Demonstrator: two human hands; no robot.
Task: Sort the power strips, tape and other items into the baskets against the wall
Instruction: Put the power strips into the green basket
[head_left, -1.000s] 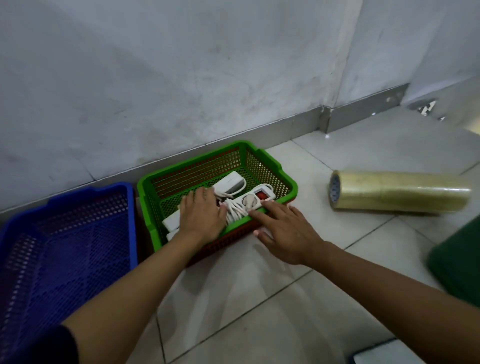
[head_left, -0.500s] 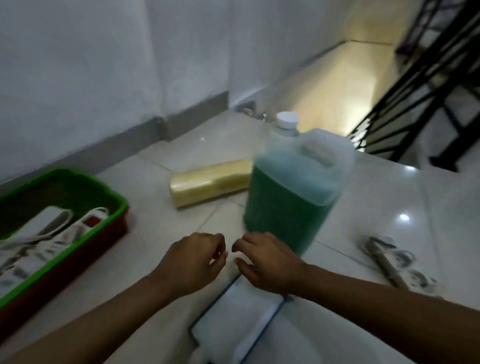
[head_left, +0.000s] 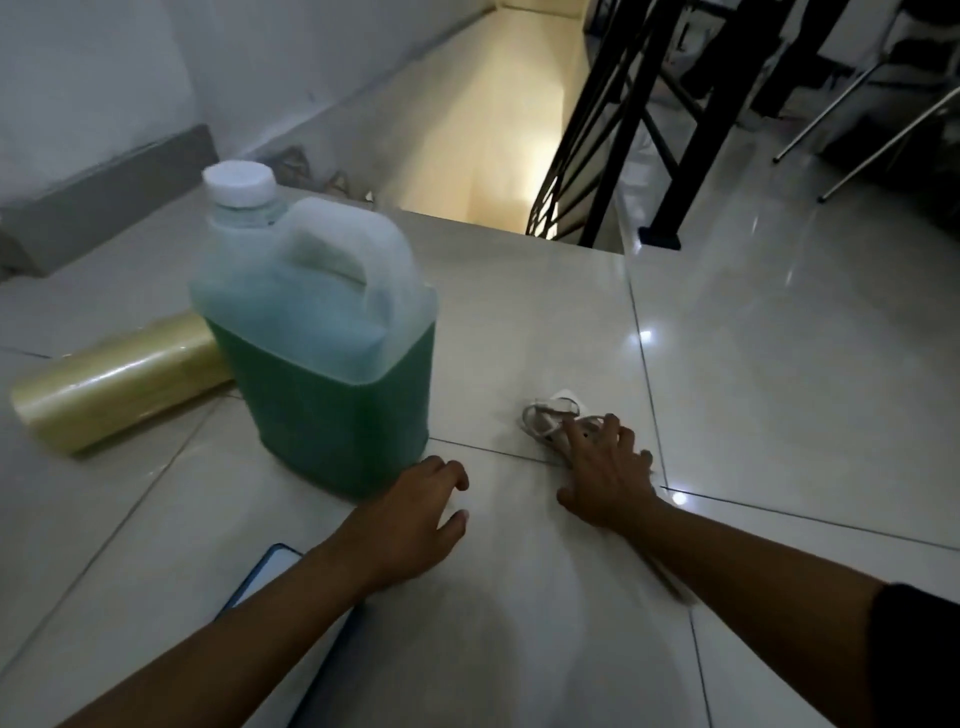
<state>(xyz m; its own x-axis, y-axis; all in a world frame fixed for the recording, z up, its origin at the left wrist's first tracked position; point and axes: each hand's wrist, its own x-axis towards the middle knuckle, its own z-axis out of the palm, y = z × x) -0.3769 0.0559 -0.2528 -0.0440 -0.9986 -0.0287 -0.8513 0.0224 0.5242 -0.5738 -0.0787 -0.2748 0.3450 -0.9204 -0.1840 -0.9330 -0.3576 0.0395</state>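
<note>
A white power strip (head_left: 545, 418) with its cord coiled around it lies on the floor tiles, right of centre. My right hand (head_left: 605, 470) lies over its near end with fingers spread, touching it and hiding most of its body. My left hand (head_left: 415, 519) hovers low over the floor just in front of the jug, fingers loosely curled and holding nothing. A long roll of clear yellowish tape (head_left: 114, 382) lies on its side at the left, partly behind the jug. The baskets are out of view.
A big translucent jug (head_left: 322, 364) of green liquid with a white cap stands between the tape and my hands. A flat white item with a blue edge (head_left: 275, 566) lies under my left forearm. A stairwell drop and black railing (head_left: 613, 156) lie beyond.
The view swung right, away from the green basket. My right hand left the flat white item and reached right onto the power strip. My left hand moved forward toward the jug.
</note>
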